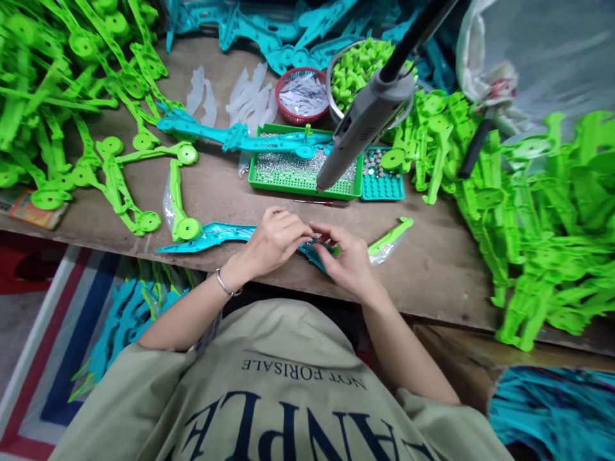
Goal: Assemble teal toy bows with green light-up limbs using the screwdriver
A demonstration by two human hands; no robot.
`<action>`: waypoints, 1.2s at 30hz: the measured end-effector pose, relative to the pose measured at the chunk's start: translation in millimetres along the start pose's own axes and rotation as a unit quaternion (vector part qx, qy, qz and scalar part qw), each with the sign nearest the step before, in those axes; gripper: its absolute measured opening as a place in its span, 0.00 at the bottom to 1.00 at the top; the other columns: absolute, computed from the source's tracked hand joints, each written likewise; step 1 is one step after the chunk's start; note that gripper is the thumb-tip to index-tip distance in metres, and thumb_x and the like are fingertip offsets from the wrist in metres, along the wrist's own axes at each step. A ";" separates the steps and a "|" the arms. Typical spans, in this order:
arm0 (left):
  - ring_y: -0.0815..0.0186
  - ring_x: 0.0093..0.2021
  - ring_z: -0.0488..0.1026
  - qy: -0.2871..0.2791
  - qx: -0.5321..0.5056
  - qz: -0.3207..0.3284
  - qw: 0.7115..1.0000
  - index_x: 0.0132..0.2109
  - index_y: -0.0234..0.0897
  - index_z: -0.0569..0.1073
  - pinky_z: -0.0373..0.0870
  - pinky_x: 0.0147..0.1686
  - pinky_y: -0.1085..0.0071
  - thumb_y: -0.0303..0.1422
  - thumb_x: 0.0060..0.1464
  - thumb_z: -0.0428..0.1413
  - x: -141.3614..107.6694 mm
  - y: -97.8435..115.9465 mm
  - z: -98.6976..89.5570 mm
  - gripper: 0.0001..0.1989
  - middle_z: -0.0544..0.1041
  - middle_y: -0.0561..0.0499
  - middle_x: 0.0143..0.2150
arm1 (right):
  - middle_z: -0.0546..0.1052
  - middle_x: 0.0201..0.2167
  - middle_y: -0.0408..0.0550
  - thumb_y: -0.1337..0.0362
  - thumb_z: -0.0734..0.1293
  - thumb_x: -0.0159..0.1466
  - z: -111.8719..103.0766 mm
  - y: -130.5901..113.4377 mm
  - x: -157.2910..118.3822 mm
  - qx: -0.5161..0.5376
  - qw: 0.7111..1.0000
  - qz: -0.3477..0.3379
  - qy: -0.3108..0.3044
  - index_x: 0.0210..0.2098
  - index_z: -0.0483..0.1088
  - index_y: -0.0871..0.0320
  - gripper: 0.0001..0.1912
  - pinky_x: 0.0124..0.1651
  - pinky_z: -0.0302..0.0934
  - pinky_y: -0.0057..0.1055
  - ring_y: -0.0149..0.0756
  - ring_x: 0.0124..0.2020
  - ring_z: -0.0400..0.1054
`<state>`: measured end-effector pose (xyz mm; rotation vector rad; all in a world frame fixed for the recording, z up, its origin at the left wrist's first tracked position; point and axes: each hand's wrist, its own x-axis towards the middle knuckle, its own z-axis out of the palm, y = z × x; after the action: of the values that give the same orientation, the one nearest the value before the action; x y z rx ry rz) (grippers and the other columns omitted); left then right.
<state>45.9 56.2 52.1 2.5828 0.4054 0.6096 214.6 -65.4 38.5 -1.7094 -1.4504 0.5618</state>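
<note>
A long blue plastic part (pixel 225 233) lies along the front of the bench, its middle hidden by my hands. My left hand (pixel 281 240) is closed at that part, with the fingers bent and pinched together. My right hand (pixel 350 261) curls in from the other side, thumb and fingers closed at the same part. Between the fingertips is a small dark piece, too small to name. Green arms with clear film join the blue part's ends: one green arm (pixel 177 192) at left, another green arm (pixel 389 235) at right.
Behind my hands stand a green tray (pixel 298 186) of small metal pieces, a teal tray (pixel 384 191), a red basket (pixel 283 102) and a metal bowl of green pieces. A grey electric screwdriver (pixel 368 121) hangs overhead. Green parts (pixel 548 237) pile up on both sides.
</note>
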 end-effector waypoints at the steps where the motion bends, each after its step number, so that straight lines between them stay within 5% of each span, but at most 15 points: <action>1: 0.65 0.43 0.76 0.002 -0.019 -0.006 1.000 0.43 0.38 0.75 0.63 0.54 0.62 0.34 0.71 0.50 0.4 -0.4 1.2 0.10 0.82 0.51 0.40 | 0.83 0.42 0.47 0.68 0.66 0.66 0.9 2.0 0.7 -0.009 1.000 -0.001 -0.002 0.52 0.76 0.51 0.16 0.44 0.72 0.39 0.40 0.38 0.76; 6: 0.62 0.46 0.77 0.006 -0.073 -0.030 0.997 0.47 0.37 0.74 0.66 0.50 0.63 0.36 0.70 0.52 -2.5 -3.6 11.0 0.09 0.81 0.48 0.42 | 0.83 0.36 0.47 0.65 0.66 0.68 -4.1 12.5 -3.2 -0.064 0.998 -0.023 -0.013 0.42 0.79 0.52 0.08 0.44 0.68 0.40 0.41 0.38 0.74; 16: 0.63 0.44 0.77 -0.001 -0.184 -0.038 0.982 0.44 0.39 0.77 0.70 0.51 0.62 0.34 0.70 0.52 -1.8 -0.4 20.5 0.10 0.82 0.49 0.40 | 0.82 0.38 0.46 0.61 0.66 0.70 -7.4 13.0 -10.4 -0.113 0.992 -0.026 -0.053 0.40 0.78 0.50 0.08 0.44 0.60 0.43 0.43 0.41 0.71; 22: 0.64 0.42 0.76 0.006 -0.149 -0.082 0.985 0.43 0.37 0.77 0.70 0.45 0.66 0.33 0.70 0.51 0.7 0.0 28.4 0.10 0.80 0.48 0.40 | 0.81 0.38 0.48 0.63 0.66 0.67 -6.7 12.2 -15.9 -0.127 0.992 0.001 -0.005 0.34 0.74 0.53 0.06 0.48 0.60 0.45 0.43 0.41 0.70; 25: 0.64 0.42 0.75 -0.030 -0.106 -0.056 0.992 0.43 0.37 0.77 0.68 0.47 0.66 0.33 0.70 0.51 3.6 1.8 32.3 0.11 0.79 0.48 0.39 | 0.80 0.41 0.49 0.63 0.66 0.66 -6.1 8.9 -24.0 -0.181 0.983 0.008 0.021 0.33 0.73 0.53 0.06 0.49 0.58 0.47 0.45 0.42 0.68; 31: 0.63 0.41 0.75 -0.115 -0.028 -0.024 0.993 0.46 0.36 0.78 0.63 0.46 0.64 0.34 0.71 0.49 8.1 5.2 37.8 0.13 0.77 0.48 0.39 | 0.80 0.41 0.50 0.63 0.67 0.65 -9.6 0.1 -34.2 -0.167 0.983 -0.011 0.076 0.47 0.71 0.53 0.11 0.51 0.62 0.47 0.47 0.45 0.71; 36: 0.63 0.41 0.73 -0.146 -0.008 -0.014 0.989 0.46 0.36 0.77 0.62 0.45 0.64 0.35 0.71 0.49 9.0 2.6 32.1 0.13 0.76 0.48 0.40 | 0.82 0.36 0.47 0.63 0.69 0.65 -5.3 1.6 -35.0 -0.146 0.985 -0.004 0.093 0.42 0.72 0.51 0.05 0.57 0.61 0.51 0.45 0.40 0.73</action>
<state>69.5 45.8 30.9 2.5933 0.3346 0.2168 211.2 -100.5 34.6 -1.9249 -1.4566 0.1813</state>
